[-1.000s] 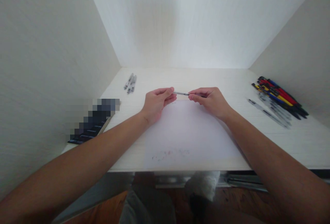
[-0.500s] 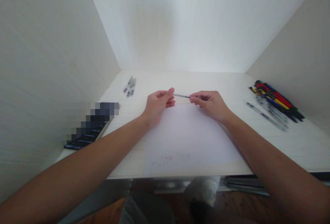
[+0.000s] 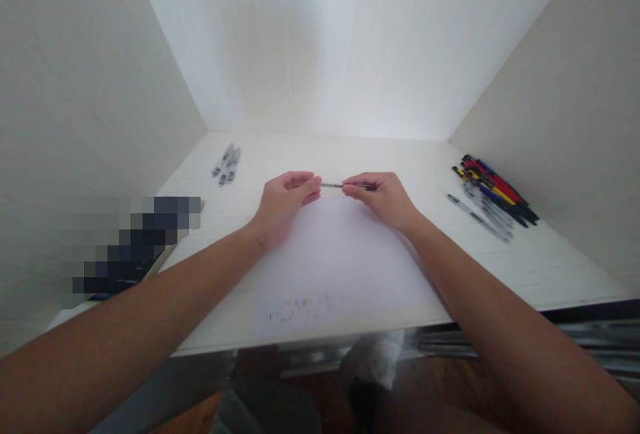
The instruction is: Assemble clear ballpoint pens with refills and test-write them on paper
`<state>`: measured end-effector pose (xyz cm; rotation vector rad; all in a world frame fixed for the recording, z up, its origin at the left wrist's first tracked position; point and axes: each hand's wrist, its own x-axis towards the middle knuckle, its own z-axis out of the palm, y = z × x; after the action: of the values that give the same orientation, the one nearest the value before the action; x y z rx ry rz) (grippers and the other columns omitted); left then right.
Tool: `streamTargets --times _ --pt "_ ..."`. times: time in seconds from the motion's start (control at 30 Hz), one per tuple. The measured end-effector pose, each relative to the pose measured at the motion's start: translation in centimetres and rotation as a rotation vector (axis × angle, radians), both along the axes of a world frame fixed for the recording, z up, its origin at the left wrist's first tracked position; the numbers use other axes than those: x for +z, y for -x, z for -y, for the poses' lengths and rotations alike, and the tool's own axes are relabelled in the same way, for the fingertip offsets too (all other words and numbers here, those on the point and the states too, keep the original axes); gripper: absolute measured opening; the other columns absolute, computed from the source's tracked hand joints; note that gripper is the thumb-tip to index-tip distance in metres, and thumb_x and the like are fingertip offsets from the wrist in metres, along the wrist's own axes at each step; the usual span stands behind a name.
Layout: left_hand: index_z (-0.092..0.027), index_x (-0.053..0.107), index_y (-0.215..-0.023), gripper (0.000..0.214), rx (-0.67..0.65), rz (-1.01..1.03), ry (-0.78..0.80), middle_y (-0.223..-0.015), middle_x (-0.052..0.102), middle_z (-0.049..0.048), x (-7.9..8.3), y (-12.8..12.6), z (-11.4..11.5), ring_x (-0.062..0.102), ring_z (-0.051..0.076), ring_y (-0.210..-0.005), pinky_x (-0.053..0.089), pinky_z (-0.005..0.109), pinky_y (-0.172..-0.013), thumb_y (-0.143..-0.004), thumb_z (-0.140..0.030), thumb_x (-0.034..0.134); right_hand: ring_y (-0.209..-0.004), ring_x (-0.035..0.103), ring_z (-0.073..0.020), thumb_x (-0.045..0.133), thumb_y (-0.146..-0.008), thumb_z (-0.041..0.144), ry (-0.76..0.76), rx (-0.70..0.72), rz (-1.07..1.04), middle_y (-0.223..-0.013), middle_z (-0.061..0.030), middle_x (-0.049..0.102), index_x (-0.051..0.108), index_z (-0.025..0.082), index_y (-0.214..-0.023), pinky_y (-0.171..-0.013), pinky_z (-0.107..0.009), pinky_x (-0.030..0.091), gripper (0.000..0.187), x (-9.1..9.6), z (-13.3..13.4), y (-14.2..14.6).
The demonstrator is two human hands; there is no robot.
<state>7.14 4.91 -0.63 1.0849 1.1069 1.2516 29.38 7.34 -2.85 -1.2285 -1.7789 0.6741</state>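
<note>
A thin grey pen [image 3: 332, 186] runs level between both my hands, just above the far edge of a white sheet of paper [image 3: 340, 267]. My left hand [image 3: 285, 201] is curled, its fingertips pinching the pen's left end. My right hand [image 3: 381, 197] is closed round the pen's right end, whose dark tip pokes out by the knuckles. Both wrists rest near the sheet on the pale desk [image 3: 530, 267].
A pile of coloured and clear pens [image 3: 493, 197] lies at the desk's right side by the wall. Two or three clear pens [image 3: 226, 164] lie at the far left. A blurred dark flat object [image 3: 130, 241] sits at the left front. Faint scribbles [image 3: 305, 306] mark the sheet's near edge.
Both hands stay on the pen, slightly closer together. The whole scene has slid to the left in the picture as my head turned a little.
</note>
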Motion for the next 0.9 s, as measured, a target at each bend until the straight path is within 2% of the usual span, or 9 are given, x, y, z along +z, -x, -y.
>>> streamTargets --times 0.1,0.17,0.37,0.5,0.6,0.67,0.73,0.8,0.9 --pt "-0.013 0.067 -0.076 0.023 0.005 0.029 0.071 -0.073 0.066 0.0036 0.1 -0.2 0.1 0.06 0.011 -0.065 0.054 0.024 -0.067 -0.09 -0.028 0.077 -0.09 0.074 -0.0233 0.08 -0.085 0.04 -0.003 -0.024 -0.005 -0.097 -0.0059 0.083 0.086 0.022 -0.095 -0.088 -0.038 0.054 0.021 0.0 -0.1 0.0" --pt "-0.013 0.066 -0.076 0.027 0.014 0.005 0.101 -0.072 0.066 0.0043 0.1 -0.1 0.0 0.061 0.011 -0.064 0.055 0.024 -0.067 -0.093 -0.031 0.075 -0.092 0.075 -0.0239 0.081 -0.084 0.039 -0.005 -0.019 0.001 -0.098 -0.0056 0.083 0.086 0.023 -0.094 -0.09 -0.039 0.054 0.019 0.0 -0.1 -0.1" --pt "-0.012 0.073 -0.08 0.007 0.059 -0.047 0.06 -0.075 0.071 0.0052 -0.4 0.0 -0.7 0.064 0.013 -0.069 0.058 0.026 -0.073 -0.085 -0.012 0.078 -0.094 0.076 -0.0246 0.082 -0.083 0.034 -0.017 -0.027 0.009 -0.098 -0.0046 0.083 0.086 0.024 -0.093 -0.095 -0.04 0.054 0.015 0.1 -0.1 -0.1" --pt "-0.012 0.075 -0.083 0.016 0.07 -0.05 -0.011 -0.085 0.074 0.0052 -0.9 0.2 -1.0 0.066 0.012 -0.075 0.058 0.026 -0.08 -0.074 -0.002 0.082 -0.094 0.076 -0.0246 0.082 -0.083 0.034 -0.006 -0.014 0.014 -0.098 -0.0042 0.083 0.086 0.024 -0.092 -0.095 -0.04 0.055 0.014 0.1 -0.1 -0.1" --pt "-0.013 0.075 -0.091 0.02 0.072 0.043 -0.043 -0.093 0.076 0.0064 -1.3 0.2 -1.2 0.068 0.014 -0.08 0.059 0.026 -0.08 -0.075 -0.009 0.086 -0.095 0.077 -0.0245 0.082 -0.083 0.035 -0.026 -0.016 -0.001 -0.098 -0.0046 0.083 0.087 0.024 -0.093 -0.095 -0.04 0.055 0.016 0.2 0.0 0.0" --pt "-0.013 0.073 -0.087 0.016 0.055 0.051 0.0 -0.089 0.074 0.0081 -1.3 0.2 -1.3 0.068 0.014 -0.075 0.059 0.028 -0.074 -0.083 -0.024 0.084 -0.095 0.077 -0.0246 0.083 -0.083 0.036 -0.039 -0.018 -0.018 -0.099 -0.0048 0.083 0.087 0.024 -0.094 -0.095 -0.04 0.055 0.018 0.4 0.2 0.2" --pt "-0.012 0.071 -0.078 0.028 0.022 -0.014 0.051 -0.081 0.073 0.0094 -1.1 0.1 -1.2 0.066 0.014 -0.067 0.058 0.028 -0.067 -0.091 -0.036 0.077 -0.095 0.076 -0.0245 0.083 -0.083 0.037 -0.041 -0.024 -0.034 -0.099 -0.0047 0.083 0.086 0.024 -0.095 -0.095 -0.04 0.055 0.019 0.5 0.3 0.3" --pt "-0.012 0.069 -0.073 0.032 0.003 -0.086 0.072 -0.076 0.072 0.0094 -0.8 0.1 -1.0 0.064 0.014 -0.063 0.057 0.028 -0.064 -0.095 -0.036 0.073 -0.094 0.076 -0.0243 0.082 -0.083 0.036 -0.032 -0.027 -0.037 -0.099 -0.0046 0.083 0.086 0.023 -0.095 -0.095 -0.04 0.055 0.018 0.5 0.3 0.3" --pt "-0.012 0.071 -0.074 0.022 0.017 -0.121 0.064 -0.073 0.071 0.0073 -0.6 0.2 -0.8 0.063 0.013 -0.063 0.058 0.027 -0.067 -0.091 -0.024 0.077 -0.094 0.076 -0.0242 0.083 -0.082 0.035 -0.036 -0.025 -0.015 -0.098 -0.0044 0.083 0.087 0.024 -0.094 -0.095 -0.039 0.055 0.017 0.4 0.1 0.1"
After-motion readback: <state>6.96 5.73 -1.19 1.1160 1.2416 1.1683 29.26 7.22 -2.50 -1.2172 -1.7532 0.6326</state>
